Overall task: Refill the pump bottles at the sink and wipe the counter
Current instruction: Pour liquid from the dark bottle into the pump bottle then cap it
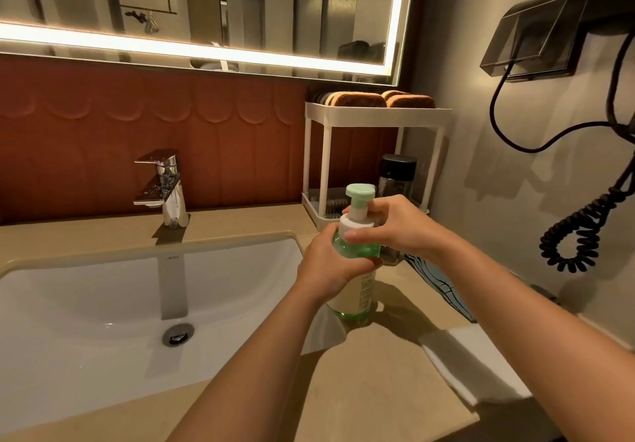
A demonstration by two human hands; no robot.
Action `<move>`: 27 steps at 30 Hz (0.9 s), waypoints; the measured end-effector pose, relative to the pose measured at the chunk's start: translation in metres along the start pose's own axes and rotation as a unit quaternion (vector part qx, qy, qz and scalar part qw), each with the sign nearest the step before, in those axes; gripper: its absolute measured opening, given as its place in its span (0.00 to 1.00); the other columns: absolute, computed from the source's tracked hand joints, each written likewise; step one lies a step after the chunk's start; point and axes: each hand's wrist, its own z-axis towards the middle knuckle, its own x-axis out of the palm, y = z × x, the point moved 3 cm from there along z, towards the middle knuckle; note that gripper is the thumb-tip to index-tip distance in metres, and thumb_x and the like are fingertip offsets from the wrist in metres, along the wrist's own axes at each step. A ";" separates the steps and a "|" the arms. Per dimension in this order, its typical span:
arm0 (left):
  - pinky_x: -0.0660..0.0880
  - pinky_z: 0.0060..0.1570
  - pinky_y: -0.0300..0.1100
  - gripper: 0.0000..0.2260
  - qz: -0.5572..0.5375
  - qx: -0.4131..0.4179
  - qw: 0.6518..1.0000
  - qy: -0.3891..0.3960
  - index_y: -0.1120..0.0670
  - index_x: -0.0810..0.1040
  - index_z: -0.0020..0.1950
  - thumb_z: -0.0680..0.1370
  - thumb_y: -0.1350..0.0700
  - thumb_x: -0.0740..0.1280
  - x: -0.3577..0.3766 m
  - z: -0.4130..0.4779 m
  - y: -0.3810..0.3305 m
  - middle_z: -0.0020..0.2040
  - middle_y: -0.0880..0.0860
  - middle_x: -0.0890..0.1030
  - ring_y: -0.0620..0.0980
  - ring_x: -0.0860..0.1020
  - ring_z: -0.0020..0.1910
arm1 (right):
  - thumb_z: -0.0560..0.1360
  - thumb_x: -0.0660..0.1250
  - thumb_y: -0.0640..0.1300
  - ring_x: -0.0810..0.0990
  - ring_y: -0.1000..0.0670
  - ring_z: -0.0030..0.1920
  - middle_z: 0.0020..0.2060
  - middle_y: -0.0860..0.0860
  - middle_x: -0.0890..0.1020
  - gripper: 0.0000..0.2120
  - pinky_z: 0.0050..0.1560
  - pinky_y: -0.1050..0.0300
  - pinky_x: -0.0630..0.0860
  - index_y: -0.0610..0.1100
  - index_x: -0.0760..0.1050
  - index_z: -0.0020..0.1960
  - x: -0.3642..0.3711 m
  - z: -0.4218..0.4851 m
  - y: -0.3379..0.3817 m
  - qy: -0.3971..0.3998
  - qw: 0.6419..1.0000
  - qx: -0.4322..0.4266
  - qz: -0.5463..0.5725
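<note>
A clear pump bottle (pixel 357 290) with green liquid and a pale label stands on the beige counter (pixel 378 366) just right of the sink (pixel 103 304). My left hand (pixel 326 266) grips its body around the shoulder. My right hand (pixel 391 225) pinches the white collar under the mint-green pump head (pixel 359 194). Behind it a dark bottle with a black cap (pixel 397 170) is partly hidden by my right hand. A folded white cloth (pixel 474 366) lies on the counter at the right.
A chrome faucet (pixel 166 190) stands behind the sink. A white two-tier rack (pixel 374 115) with brown sponges sits in the corner. A blue patterned item (pixel 436 280) lies under my right forearm. A wall hair dryer with a coiled cord (pixel 577 235) hangs at right.
</note>
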 end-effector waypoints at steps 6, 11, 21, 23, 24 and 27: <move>0.74 0.58 0.58 0.31 -0.008 -0.018 0.999 -0.025 0.46 0.69 0.64 0.65 0.51 0.77 0.004 0.001 0.004 0.58 0.47 0.77 0.50 0.75 0.60 | 0.64 0.69 0.67 0.79 0.51 0.45 0.43 0.52 0.80 0.28 0.45 0.52 0.77 0.45 0.78 0.50 0.021 -0.013 0.015 -0.274 0.910 0.016 -0.310; 0.73 0.59 0.58 0.33 0.000 -0.001 1.000 -0.012 0.44 0.68 0.66 0.63 0.46 0.77 0.003 0.000 -0.001 0.59 0.46 0.77 0.50 0.75 0.60 | 0.69 0.65 0.65 0.78 0.50 0.50 0.47 0.52 0.77 0.22 0.49 0.54 0.77 0.47 0.71 0.50 0.013 -0.002 0.006 -0.135 0.968 0.025 -0.209; 0.73 0.59 0.58 0.32 -0.008 -0.003 1.000 -0.009 0.48 0.68 0.67 0.65 0.50 0.76 0.002 0.000 0.002 0.61 0.49 0.76 0.52 0.74 0.61 | 0.73 0.68 0.42 0.78 0.55 0.55 0.54 0.56 0.80 0.20 0.52 0.60 0.75 0.47 0.72 0.65 0.004 -0.016 -0.009 -0.006 0.995 0.012 0.098; 0.73 0.59 0.58 0.32 -0.006 0.000 1.000 -0.011 0.48 0.68 0.67 0.65 0.50 0.76 0.002 0.000 0.002 0.61 0.49 0.76 0.52 0.74 0.60 | 0.70 0.72 0.44 0.79 0.56 0.52 0.53 0.54 0.81 0.22 0.49 0.61 0.76 0.46 0.75 0.63 0.007 -0.019 -0.009 -0.101 0.992 0.000 0.073; 0.73 0.59 0.58 0.32 -0.004 -0.001 1.000 -0.013 0.48 0.68 0.66 0.66 0.50 0.76 0.002 0.000 0.002 0.60 0.49 0.76 0.51 0.74 0.60 | 0.68 0.74 0.46 0.79 0.56 0.50 0.51 0.53 0.81 0.22 0.48 0.61 0.76 0.45 0.76 0.61 0.009 -0.019 -0.008 -0.156 0.987 -0.012 0.040; 0.74 0.58 0.57 0.30 0.001 -0.001 1.000 -0.018 0.47 0.69 0.65 0.66 0.52 0.76 0.001 0.000 0.001 0.59 0.48 0.77 0.51 0.74 0.59 | 0.64 0.76 0.53 0.78 0.54 0.48 0.47 0.53 0.80 0.24 0.48 0.57 0.77 0.44 0.76 0.55 0.019 -0.020 -0.003 -0.268 0.959 -0.029 -0.083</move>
